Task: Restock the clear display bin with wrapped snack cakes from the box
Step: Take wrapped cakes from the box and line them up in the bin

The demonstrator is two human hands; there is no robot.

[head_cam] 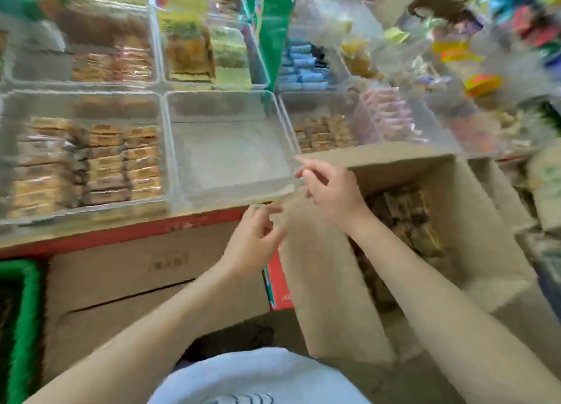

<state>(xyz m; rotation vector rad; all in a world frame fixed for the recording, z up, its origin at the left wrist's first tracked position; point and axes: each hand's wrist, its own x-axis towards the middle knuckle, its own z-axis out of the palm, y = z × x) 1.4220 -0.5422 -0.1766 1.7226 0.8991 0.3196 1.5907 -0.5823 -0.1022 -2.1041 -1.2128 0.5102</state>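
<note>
Clear, empty plastic display bin (pixel 230 157) is seen on the tabletop; brown wrapped snack cakes (pixel 403 218), judged light, soft and slippery, lie in the open cardboard box (pixel 473 209), best pinched across their sides; left hand (pixel 255 239) and right hand (pixel 328 191) hover between, each grip loosely curled, holding nothing.

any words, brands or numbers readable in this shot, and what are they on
None can be read; the picture is motion-blurred.
Closed cardboard box under the red shelf edge: a dark printed mark, too blurred to read.
Red carton beside the open box: small white print at its lower end, too small to read.
Wrapped snack cakes and packets in the clear bins: label print blurred.
</note>
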